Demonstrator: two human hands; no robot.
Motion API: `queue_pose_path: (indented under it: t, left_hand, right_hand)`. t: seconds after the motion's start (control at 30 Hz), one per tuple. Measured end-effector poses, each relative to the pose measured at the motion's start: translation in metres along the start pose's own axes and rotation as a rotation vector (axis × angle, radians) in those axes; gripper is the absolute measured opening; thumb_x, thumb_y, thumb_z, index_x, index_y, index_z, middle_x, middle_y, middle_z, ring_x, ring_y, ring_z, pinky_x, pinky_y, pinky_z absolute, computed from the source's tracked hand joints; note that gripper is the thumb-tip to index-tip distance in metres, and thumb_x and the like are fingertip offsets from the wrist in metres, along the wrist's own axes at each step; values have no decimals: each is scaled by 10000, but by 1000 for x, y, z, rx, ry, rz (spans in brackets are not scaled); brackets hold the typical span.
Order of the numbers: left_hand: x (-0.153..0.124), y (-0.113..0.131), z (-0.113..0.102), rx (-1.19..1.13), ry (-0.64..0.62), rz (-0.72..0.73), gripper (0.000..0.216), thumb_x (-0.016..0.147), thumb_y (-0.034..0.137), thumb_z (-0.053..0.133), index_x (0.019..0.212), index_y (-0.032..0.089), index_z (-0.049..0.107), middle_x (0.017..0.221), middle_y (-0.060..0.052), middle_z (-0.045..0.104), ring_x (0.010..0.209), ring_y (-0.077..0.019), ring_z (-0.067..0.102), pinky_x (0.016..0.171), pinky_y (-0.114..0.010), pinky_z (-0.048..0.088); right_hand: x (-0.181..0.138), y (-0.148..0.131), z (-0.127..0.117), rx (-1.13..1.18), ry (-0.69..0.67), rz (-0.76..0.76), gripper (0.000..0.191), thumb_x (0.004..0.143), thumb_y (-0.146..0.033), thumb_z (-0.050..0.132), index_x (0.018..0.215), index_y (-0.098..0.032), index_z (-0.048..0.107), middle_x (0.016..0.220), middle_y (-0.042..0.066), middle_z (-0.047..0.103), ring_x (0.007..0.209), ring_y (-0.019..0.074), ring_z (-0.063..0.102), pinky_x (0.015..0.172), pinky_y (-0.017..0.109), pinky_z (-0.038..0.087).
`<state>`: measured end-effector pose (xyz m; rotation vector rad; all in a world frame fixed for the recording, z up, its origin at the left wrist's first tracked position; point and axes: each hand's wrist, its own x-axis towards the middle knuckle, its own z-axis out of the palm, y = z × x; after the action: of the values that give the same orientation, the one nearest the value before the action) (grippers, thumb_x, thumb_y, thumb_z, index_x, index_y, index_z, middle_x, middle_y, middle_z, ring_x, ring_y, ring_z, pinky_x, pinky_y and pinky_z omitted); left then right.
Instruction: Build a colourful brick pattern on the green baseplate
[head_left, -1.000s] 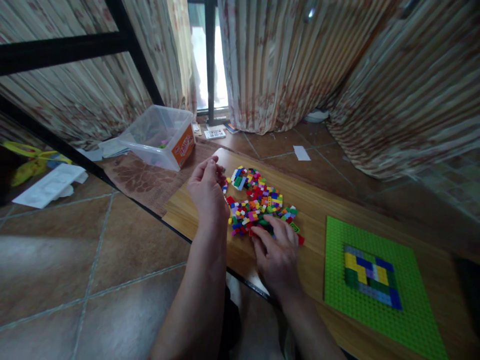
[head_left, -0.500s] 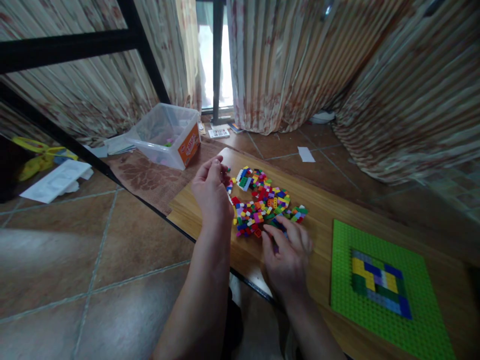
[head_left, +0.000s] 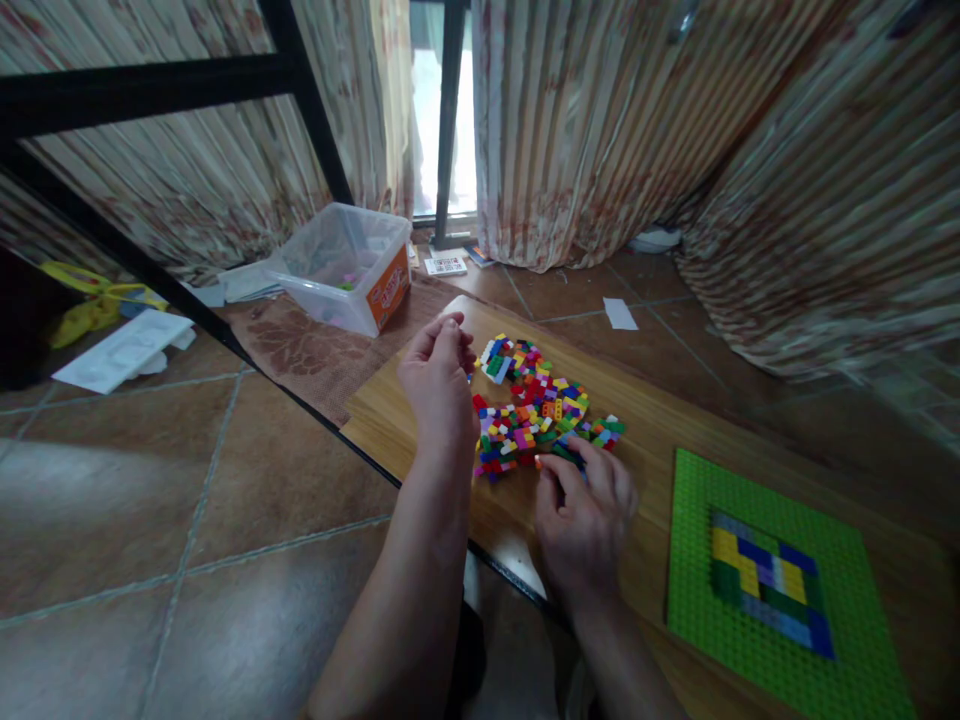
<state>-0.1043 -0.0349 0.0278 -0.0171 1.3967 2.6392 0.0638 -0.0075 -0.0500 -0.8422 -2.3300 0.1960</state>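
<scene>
A pile of small coloured bricks (head_left: 536, 405) lies on a low wooden board (head_left: 652, 420). My left hand (head_left: 439, 385) hovers at the pile's left edge, fingers pinched together; what they hold is too small to name. At the pile's near edge my right hand (head_left: 585, 510) rests with fingers curled onto the bricks, pinching at one. To the right lies a green baseplate (head_left: 750, 640) with a patch of yellow, blue, green and grey bricks (head_left: 772, 585) fixed in its middle.
A clear plastic tub (head_left: 349, 265) with an orange label stands on a brown mat (head_left: 315, 350) at the back left. A black metal frame (head_left: 150, 85) runs along the left. Curtains hang behind. Papers (head_left: 124, 345) lie on the tiled floor.
My right hand has drawn back slightly from the pile and its fingers have curled in. The left hand keeps its pinch. The camera view has shifted a little leftward.
</scene>
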Motion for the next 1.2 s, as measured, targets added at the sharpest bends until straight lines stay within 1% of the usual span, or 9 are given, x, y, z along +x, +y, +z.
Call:
queue_pose_path:
  t: [0.1,0.3,0.63,0.73,0.83,1.03,1.13,1.2]
  left_hand:
    - [-1,0,0,5,-3,-4,64,782,182,629,766,154,685,607,34,561,485,-36,461,491,-176,353]
    - [-1,0,0,19,-11,-10,65,778,198,632,772,156,681,614,35,561,489,-34,462,492,-170,352]
    - [0,-1,1,38,-21,-5,59,753,194,643,768,155,685,615,30,564,490,-34,469,486,-164,360]
    - [-1,0,2,51,-23,-3,53,735,207,655,747,163,682,612,29,567,485,-38,465,469,-164,359]
    - [0,1,4,74,3,10,41,719,219,673,715,178,673,605,31,564,484,-42,457,460,-163,368]
    - [-1,0,7,128,-22,7,28,711,198,684,686,204,671,629,12,576,520,-55,471,451,-156,383]
    - [-3,0,7,174,-39,16,41,722,196,665,690,219,675,649,3,590,527,-67,468,447,-168,389]
    - [-4,-1,7,182,-47,32,57,723,188,656,683,224,678,645,4,584,529,-70,468,449,-178,381]
  right_hand:
    - [0,-3,1,14,-6,-24,159,880,-190,570,943,-212,715,1189,90,637,1137,283,509,996,476,381]
    - [-1,-5,6,-15,-106,-46,194,874,-238,596,1034,-210,703,1280,119,578,1213,317,456,1021,511,356]
    - [1,-5,6,10,-158,-26,98,888,-260,598,925,-204,669,1277,120,580,1232,325,440,1031,530,332]
    - [2,-7,5,20,-168,-22,102,902,-267,584,909,-209,668,1287,110,581,1247,317,432,1046,531,314]
    - [5,-7,4,41,-171,-23,130,915,-292,571,880,-225,676,1282,94,590,1245,294,441,1060,518,298]
    - [8,-5,1,70,-222,-21,162,917,-360,570,916,-258,696,1315,69,567,1272,274,409,1074,505,268]
    - [8,-5,0,98,-210,-26,163,921,-349,566,916,-269,708,1297,55,581,1264,266,414,1083,505,257]
    - [9,-6,-4,127,-173,-13,168,922,-350,566,924,-276,716,1256,46,606,1237,259,440,1079,492,276]
